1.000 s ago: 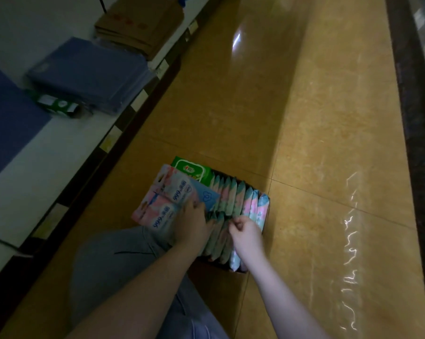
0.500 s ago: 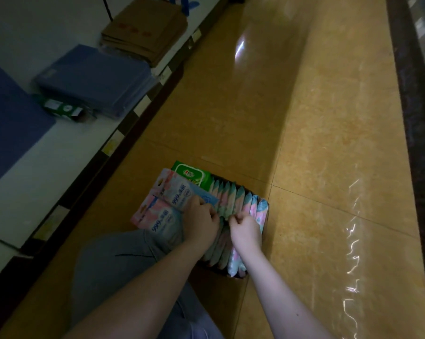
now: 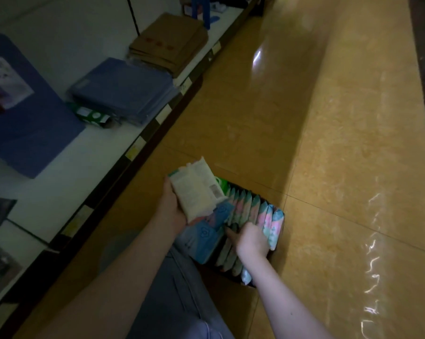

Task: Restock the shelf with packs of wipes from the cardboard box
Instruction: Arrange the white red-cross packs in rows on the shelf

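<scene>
Blue folders (image 3: 126, 90), brown envelopes (image 3: 168, 44)

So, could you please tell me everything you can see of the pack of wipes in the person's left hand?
The pack of wipes is a flat, soft-looking pouch shown from its pale back, with fine print too blurred to read, a small barcode label near one edge and crimped end seals. The left hand grips it from the side, lifted and tilted above the cardboard box, apart from the upright packs there. More packs seem stacked beneath it.

Print on the held pack (image 3: 198, 192) seemingly illegible
</scene>
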Motion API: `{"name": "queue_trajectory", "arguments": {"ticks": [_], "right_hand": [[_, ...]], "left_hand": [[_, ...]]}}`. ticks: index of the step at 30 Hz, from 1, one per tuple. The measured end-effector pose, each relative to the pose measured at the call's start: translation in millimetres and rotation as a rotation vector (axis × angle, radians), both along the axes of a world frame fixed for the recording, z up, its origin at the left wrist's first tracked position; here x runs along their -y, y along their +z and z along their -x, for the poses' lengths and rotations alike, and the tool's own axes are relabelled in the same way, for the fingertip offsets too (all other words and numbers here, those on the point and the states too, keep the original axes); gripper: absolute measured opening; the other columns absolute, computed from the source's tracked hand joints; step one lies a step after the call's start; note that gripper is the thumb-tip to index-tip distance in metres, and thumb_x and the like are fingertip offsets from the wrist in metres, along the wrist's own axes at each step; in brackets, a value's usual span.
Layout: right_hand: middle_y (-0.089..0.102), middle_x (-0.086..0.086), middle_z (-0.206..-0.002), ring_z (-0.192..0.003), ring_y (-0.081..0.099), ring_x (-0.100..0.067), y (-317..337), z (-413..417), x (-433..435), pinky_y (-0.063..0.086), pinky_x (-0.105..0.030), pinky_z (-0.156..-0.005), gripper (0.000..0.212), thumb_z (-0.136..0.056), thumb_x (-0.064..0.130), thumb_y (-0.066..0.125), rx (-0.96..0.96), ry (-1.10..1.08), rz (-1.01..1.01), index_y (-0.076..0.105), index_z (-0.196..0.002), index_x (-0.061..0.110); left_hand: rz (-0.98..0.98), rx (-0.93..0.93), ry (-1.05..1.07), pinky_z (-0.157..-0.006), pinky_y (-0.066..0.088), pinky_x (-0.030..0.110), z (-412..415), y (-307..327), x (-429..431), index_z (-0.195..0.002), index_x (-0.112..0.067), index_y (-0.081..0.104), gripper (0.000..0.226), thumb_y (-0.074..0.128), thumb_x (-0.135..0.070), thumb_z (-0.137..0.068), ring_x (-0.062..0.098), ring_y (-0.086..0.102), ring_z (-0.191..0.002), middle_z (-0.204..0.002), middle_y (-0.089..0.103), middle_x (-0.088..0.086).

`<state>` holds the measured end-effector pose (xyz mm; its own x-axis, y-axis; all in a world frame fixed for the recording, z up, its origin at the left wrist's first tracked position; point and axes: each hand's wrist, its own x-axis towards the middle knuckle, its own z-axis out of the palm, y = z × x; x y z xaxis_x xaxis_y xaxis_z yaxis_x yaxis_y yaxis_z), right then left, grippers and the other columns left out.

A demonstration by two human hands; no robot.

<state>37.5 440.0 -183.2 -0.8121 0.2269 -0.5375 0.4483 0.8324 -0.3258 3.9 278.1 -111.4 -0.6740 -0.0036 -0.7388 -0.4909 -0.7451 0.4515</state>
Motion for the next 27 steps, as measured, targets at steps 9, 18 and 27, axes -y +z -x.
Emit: {"name": "queue_trajectory", "arguments": {"ticks": [9,18,27], "right_hand": [[0.066,-0.013,-0.109,-0.101,0.062,-0.03,7,5,11,0.04,-0.029,-0.069,0.027,-0.095,0.012,0.039,0.047,0.054,-0.055,0.065,-0.104,0.007],[0.061,-0.015,-0.112,-0.097,0.059,-0.029,33,17,-1,0.047,-0.03,-0.073,0.03,-0.093,0.011,0.045,0.087,0.071,0.206,0.053,-0.122,0.004],[0.059,-0.015,-0.091,-0.086,0.058,-0.029,90,30,-16,0.052,-0.043,-0.071,0.012,-0.097,0.015,0.045,0.063,-0.192,1.179,0.045,-0.086,0.01]], "left_hand": [[-0.223,-0.128,0.073,-0.076,0.055,0.055,-15,5,15,-0.135,-0.015,0.048,0.055,0.039,-0.051,-0.094,0.036,0.057,-0.109,-0.128,0.056,0.019],[-0.151,-0.218,0.119,-0.05,0.057,0.038,-17,7,23,-0.092,-0.021,0.074,0.056,0.02,-0.034,-0.101,0.023,0.072,-0.073,-0.09,0.074,0.006],[-0.006,0.089,-0.005,-0.045,0.03,0.002,-20,11,21,-0.124,0.003,0.048,0.028,0.04,-0.005,-0.099,0.011,0.057,-0.081,-0.136,-0.004,0.032]]}}
